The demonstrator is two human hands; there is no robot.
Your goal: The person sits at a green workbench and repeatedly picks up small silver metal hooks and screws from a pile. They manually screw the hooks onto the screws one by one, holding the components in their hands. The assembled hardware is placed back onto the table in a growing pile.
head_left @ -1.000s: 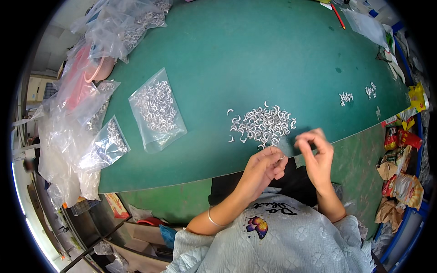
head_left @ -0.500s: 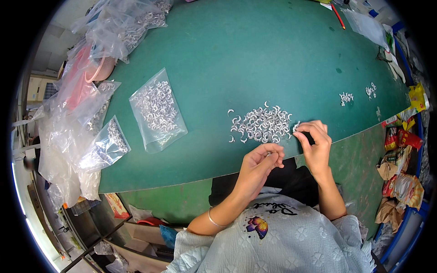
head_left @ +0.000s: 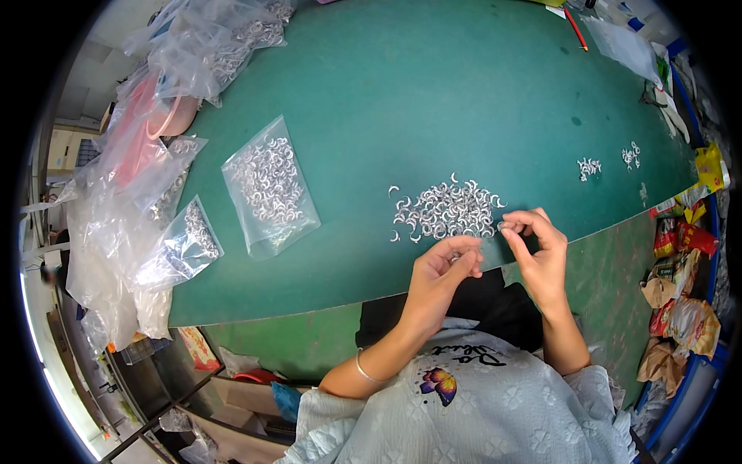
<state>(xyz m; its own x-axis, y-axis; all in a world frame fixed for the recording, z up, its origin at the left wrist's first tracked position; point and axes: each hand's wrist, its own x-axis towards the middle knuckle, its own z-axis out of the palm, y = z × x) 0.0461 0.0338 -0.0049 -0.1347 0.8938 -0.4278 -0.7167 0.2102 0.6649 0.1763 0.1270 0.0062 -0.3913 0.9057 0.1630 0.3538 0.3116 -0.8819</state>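
A heap of small silvery crescent-shaped metal pieces (head_left: pixel 444 207) lies on the green tabletop in front of me. At the heap's near edge, my left hand (head_left: pixel 444 271) is curled closed, and a bit of a silvery metal piece (head_left: pixel 455 257) shows between thumb and fingers. My right hand (head_left: pixel 539 251), by the heap's right edge, pinches a small metal piece (head_left: pixel 502 226) between thumb and forefinger. How many pieces are inside the left hand is hidden.
A clear bag of the same pieces (head_left: pixel 269 185) lies left of the heap, a smaller bag (head_left: pixel 189 240) beyond it. Plastic bags and a pink basket (head_left: pixel 176 116) crowd the left edge. Two small clusters (head_left: pixel 589 168) sit right, a red pencil (head_left: pixel 576 29) far right. The table's near edge (head_left: pixel 309 309) runs before me.
My right hand has drawn its fingertips slightly down, with thumb and forefinger closer together at the heap's right edge. My left hand has shifted only slightly and stays closed.
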